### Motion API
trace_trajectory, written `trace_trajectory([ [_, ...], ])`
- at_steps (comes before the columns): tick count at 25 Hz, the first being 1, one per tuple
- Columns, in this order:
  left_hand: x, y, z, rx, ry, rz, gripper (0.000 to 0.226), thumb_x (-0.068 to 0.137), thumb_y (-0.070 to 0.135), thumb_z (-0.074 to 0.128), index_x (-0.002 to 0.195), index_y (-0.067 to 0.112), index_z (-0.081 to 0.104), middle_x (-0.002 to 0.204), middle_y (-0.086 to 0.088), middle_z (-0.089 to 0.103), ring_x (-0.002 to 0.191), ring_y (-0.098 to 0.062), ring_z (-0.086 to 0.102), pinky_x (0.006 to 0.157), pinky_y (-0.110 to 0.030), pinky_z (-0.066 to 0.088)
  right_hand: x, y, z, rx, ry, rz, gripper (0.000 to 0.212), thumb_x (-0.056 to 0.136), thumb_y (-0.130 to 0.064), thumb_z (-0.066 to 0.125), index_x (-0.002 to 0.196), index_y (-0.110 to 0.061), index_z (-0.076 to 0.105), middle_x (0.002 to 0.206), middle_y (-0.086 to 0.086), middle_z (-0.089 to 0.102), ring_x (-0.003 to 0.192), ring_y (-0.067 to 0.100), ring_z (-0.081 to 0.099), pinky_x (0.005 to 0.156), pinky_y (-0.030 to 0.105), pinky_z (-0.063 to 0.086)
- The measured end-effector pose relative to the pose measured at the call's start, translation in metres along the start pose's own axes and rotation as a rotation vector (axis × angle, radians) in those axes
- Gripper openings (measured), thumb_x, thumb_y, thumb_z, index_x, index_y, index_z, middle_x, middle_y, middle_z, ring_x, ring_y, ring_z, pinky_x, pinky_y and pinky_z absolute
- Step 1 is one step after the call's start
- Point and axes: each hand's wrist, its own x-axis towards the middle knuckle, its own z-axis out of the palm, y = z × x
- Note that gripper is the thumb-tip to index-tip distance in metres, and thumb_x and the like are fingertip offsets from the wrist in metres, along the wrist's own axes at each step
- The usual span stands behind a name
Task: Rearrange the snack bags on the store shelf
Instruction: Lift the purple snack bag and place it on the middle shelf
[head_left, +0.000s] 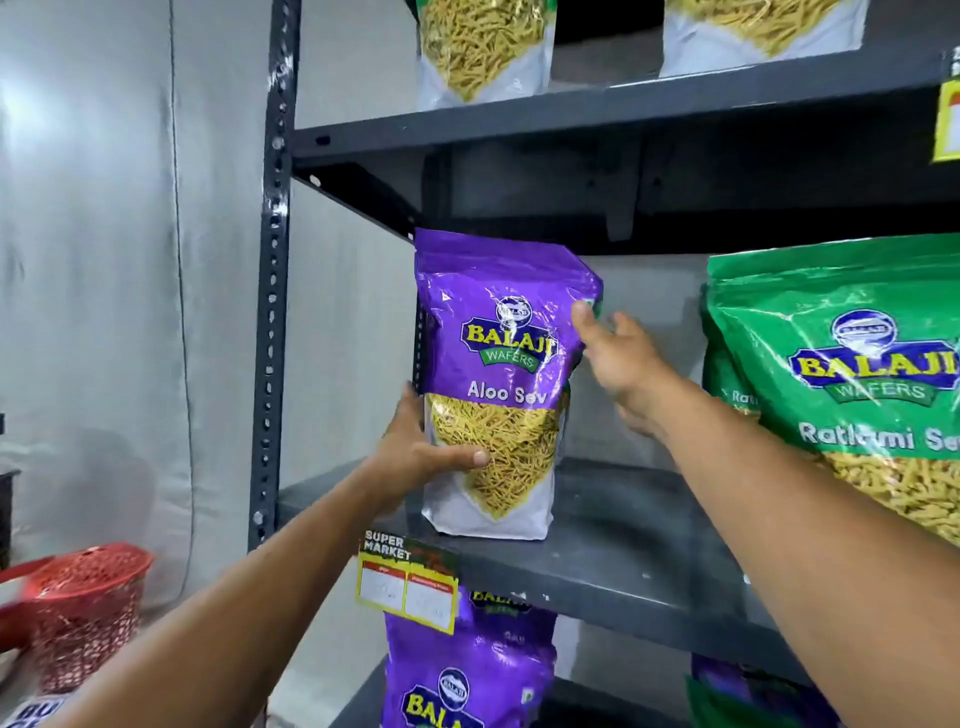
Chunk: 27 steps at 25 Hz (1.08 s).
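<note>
While the purple Aloo Sev bag (493, 384) stands upright on the middle shelf (623, 551) near its left end, both hands hold it. Left of the grip and well apart, a red basket (85, 608) sits low against the wall. The left hand (421, 452) clasps the bag's lower left edge, thumb across the clear window, fingers behind. The right hand (618, 358) meets the upper right edge; its thumb touches the film, but whether its fingers close behind the bag cannot be told. Right of the grip lies bare shelf, then the green Ratlami Sev bag (841, 374), leaning forward, near but apart.

Probable faults: the bag's base sits close to the shelf's front lip, so early release may tip it off. Glossy film may slip under light pressure. A rightward slide risks nudging the leaning green bag.
</note>
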Motion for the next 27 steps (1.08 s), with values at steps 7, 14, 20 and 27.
trace_trajectory([
  [7,0.010,-0.009,-0.004,0.042,-0.242,-0.027,0.071,0.064,-0.017,0.084,0.126,-0.002,0.053,0.111,-0.015,0.076,0.101,-0.027,0.075,0.083,-0.032,0.060,0.039,-0.007,0.015,0.285,-0.008,-0.014,0.010,0.083,-0.023,0.065,0.085,-0.013,0.065,0.076,0.005,0.073,0.061,0.016,0.071,0.054,0.029,0.055],
  [14,-0.013,0.008,0.002,0.110,-0.189,0.034,0.066,0.062,-0.022,0.081,0.122,-0.003,0.059,0.105,-0.010,0.077,0.097,-0.021,0.075,0.083,-0.030,0.060,0.006,-0.044,-0.005,0.163,0.012,-0.159,0.025,0.067,-0.008,0.079,0.087,-0.013,0.065,0.083,0.008,0.071,0.065,0.016,0.068,0.056,0.027,0.054],
  [20,-0.063,0.041,0.020,0.152,-0.066,0.085,0.074,0.052,-0.015,0.091,0.119,-0.001,0.063,0.103,-0.007,0.079,0.095,-0.017,0.075,0.085,-0.034,0.060,-0.055,-0.091,-0.050,-0.100,0.053,-0.281,0.039,0.051,-0.012,0.088,0.067,-0.022,0.053,0.068,0.004,0.062,0.063,0.020,0.057,0.065,0.041,0.054],
  [27,-0.161,0.080,0.059,0.143,-0.225,0.005,0.066,0.063,-0.022,0.080,0.124,-0.003,0.058,0.105,-0.005,0.076,0.098,-0.013,0.074,0.081,-0.022,0.058,-0.134,-0.133,-0.090,-0.295,-0.020,-0.321,0.041,0.049,-0.015,0.090,0.071,-0.025,0.057,0.073,-0.003,0.063,0.066,0.014,0.060,0.062,0.033,0.058],
])
